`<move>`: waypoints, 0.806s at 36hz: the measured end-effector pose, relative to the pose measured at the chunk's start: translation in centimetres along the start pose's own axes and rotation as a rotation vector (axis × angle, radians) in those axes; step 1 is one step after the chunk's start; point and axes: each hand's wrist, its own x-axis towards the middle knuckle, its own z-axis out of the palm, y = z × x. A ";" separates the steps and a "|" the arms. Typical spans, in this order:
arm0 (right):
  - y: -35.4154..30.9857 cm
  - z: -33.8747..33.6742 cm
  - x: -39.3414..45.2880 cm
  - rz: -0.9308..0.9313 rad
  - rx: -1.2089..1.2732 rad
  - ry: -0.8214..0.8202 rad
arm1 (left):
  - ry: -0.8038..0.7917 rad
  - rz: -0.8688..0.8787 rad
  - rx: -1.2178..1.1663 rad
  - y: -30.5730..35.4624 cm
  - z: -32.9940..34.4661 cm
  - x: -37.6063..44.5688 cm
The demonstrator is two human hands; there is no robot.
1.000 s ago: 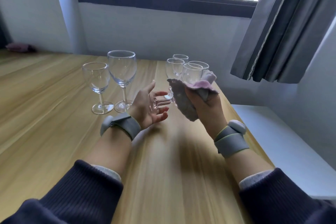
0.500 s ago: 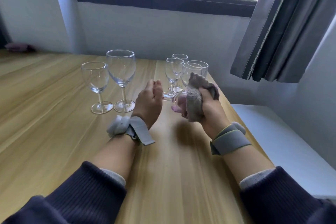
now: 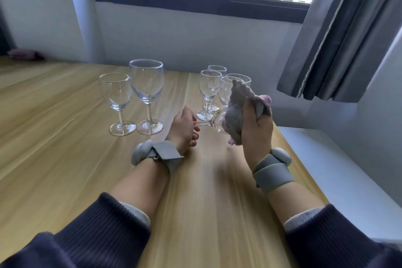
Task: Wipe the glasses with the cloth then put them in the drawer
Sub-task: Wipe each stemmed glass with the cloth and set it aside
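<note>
Between the two hands, above the wooden surface, the glass being wiped lay on its side, its long axis running roughly level from left to right. The left hand had its fingers curled round the stem, the foot hidden behind that hand. The right hand gripped the grey cloth bunched round the bowl, so that little of the bowl showed; a pink patch of the cloth peeped out at the top and bottom of the grip. The bowl end thus pointed toward the right hand, the stem end toward the left. Beyond the left hand, two larger glasses stood upright side by side; beyond the right hand, three smaller glasses stood clustered close together, just behind the cloth. No drawer was in view. By judgement, wiping was in progress, with stowing not yet begun, and the left hand, holding the stem, was better placed to carry the glass away.
</note>
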 end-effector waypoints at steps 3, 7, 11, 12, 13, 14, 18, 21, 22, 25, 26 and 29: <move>0.0 -0.4 -0.5 -0.192 -0.119 0.012 | -0.047 -0.148 -0.041 -0.2 -0.6 0.1; 0.1 -0.9 -0.9 -0.382 -0.203 0.005 | -0.113 -0.328 -0.207 -0.2 -0.9 0.0; -0.3 -0.8 -0.7 -0.244 -0.104 0.016 | -0.082 -0.315 -0.240 0.4 -0.5 -0.6; -0.5 -0.7 -0.5 -0.173 -0.030 0.022 | -0.058 -0.264 -0.232 0.5 -0.3 -0.8; -0.6 -0.6 -0.4 -0.112 0.039 0.026 | -0.031 -0.196 -0.222 0.7 -0.1 -1.0; -0.8 -0.5 -0.3 -0.065 0.086 0.027 | 0.001 -0.111 -0.201 0.7 0.2 -1.1; -0.6 -0.2 0.3 0.085 0.190 0.023 | 0.117 0.291 0.018 0.6 0.2 -1.1; -0.3 -0.3 0.7 0.210 0.241 0.008 | 0.191 0.596 0.343 0.6 -0.5 -1.3; -0.2 -0.4 0.8 0.259 0.237 0.003 | 0.203 0.683 0.426 0.7 -0.7 -1.6; 0.0 -0.7 0.8 0.429 0.203 -0.031 | 0.191 0.863 0.554 1.1 -1.1 -2.2; 0.0 -0.8 0.8 0.476 0.200 -0.037 | 0.189 0.892 0.574 1.1 -1.1 -2.2; -0.2 -0.7 0.6 0.457 0.154 -0.028 | 0.197 0.852 0.533 0.9 -0.7 -1.9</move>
